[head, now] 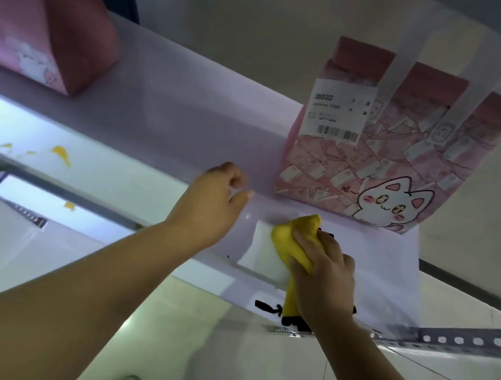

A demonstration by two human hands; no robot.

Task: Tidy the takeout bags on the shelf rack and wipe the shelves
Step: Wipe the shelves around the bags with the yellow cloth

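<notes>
Yellow cloth (295,242) clutched by right hand (325,280) against shelf (172,117); left hand (208,204) rests alongside, grip slack, empty.

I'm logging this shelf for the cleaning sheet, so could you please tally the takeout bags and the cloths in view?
Takeout bags: 2, the pink bag at left and the labelled cat-print bag at right
Cloths: 1, the yellow cloth gripped by the right hand
Total: 3

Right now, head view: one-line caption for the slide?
Right hand presses a yellow cloth to the shelf front near a cat-print takeout bag; left hand at the edge.
</notes>
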